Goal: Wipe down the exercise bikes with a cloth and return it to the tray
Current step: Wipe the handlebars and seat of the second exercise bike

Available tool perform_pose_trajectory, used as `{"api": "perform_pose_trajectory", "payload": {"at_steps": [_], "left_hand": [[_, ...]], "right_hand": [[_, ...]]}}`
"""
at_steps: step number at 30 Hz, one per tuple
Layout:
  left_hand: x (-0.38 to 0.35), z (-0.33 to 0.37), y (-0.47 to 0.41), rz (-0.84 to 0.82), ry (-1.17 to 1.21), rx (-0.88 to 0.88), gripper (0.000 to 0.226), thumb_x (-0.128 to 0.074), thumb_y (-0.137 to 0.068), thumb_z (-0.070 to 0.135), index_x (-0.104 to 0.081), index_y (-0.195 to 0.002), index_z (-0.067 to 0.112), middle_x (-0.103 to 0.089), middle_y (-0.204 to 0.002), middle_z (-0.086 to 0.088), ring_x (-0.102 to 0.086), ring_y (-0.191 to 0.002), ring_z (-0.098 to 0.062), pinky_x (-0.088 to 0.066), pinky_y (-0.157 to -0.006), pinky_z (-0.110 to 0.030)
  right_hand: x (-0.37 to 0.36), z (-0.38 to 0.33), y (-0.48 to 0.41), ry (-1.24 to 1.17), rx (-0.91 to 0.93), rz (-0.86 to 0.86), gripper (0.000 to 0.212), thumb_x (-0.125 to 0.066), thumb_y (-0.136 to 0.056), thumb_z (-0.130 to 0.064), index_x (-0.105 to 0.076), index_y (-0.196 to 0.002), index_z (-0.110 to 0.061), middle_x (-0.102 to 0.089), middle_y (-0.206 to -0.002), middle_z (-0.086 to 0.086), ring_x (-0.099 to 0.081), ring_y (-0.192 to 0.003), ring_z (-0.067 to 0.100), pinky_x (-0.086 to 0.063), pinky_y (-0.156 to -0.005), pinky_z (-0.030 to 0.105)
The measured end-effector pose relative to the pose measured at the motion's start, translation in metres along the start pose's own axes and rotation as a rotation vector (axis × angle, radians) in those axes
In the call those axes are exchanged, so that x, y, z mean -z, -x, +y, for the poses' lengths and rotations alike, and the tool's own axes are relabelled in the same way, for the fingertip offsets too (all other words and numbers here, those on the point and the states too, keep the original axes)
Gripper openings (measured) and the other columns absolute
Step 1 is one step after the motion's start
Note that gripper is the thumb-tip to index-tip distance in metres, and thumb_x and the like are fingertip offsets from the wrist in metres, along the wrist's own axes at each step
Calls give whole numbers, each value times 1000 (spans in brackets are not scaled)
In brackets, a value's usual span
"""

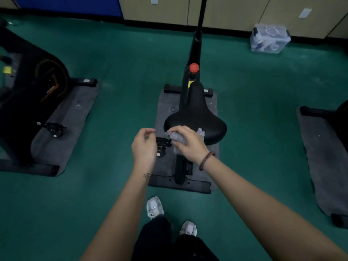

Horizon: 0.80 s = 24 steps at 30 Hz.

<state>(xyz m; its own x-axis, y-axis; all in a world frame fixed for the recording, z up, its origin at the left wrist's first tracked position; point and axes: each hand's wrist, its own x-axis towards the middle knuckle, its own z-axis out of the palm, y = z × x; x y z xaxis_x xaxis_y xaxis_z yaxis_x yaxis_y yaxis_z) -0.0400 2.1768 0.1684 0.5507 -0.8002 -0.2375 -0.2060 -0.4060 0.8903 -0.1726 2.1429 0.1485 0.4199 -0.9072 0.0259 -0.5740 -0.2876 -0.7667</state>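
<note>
R hand (185,143) is clamped on the cloth (178,138), pressing it against the near-left edge of the saddle (195,117) of the middle bike (196,53). L hand (145,146) hangs just beside it, fingers loosely curled, gripping nothing, over the pedal (162,145). Hands near each other, not touching. Saddle's long axis runs straight away from the person, nose pointing to the far wall, so the wipe prob. goes fwd along it w/ the R hand, already on it. No tray in view; 2 more bikes left & right.
</note>
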Motion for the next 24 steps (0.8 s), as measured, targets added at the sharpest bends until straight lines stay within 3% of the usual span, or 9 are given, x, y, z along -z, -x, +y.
{"api": "perform_pose_trajectory", "payload": {"at_steps": [7, 17, 24], "left_hand": [[79, 16, -28, -4, -145, -203, 17, -48, -90, 10, -64, -96, 11, -59, -87, -1, -51, -81, -14, -31, -64, -16], [264, 21, -130, 142, -356, -353, 14, -50, -89, 21, -62, -91, 15, -58, -74, 1, -57, -76, -25, -45, -70, -34], [389, 11, -205, 182, -508, -368, 13, -49, -87, 23, -59, -87, 15, -63, -80, -4, -59, -79, -30, -49, -70, -41]], "right_hand": [[-18, -66, -31, -104, -31, 4, 25, -58, -86, -11, -59, -109, -19, -58, -110, -1, -54, -103, 16, -43, -90, 33], [-121, -228, -152, -202, 210, 22, 27, -55, -79, -26, -61, -104, -19, -63, -103, -4, -58, -93, 12, -47, -84, 30], [-206, -314, -236, -174, 275, 37, 28, -53, -79, -33, -59, -104, -24, -63, -106, -7, -59, -97, 14, -49, -85, 39]]}}
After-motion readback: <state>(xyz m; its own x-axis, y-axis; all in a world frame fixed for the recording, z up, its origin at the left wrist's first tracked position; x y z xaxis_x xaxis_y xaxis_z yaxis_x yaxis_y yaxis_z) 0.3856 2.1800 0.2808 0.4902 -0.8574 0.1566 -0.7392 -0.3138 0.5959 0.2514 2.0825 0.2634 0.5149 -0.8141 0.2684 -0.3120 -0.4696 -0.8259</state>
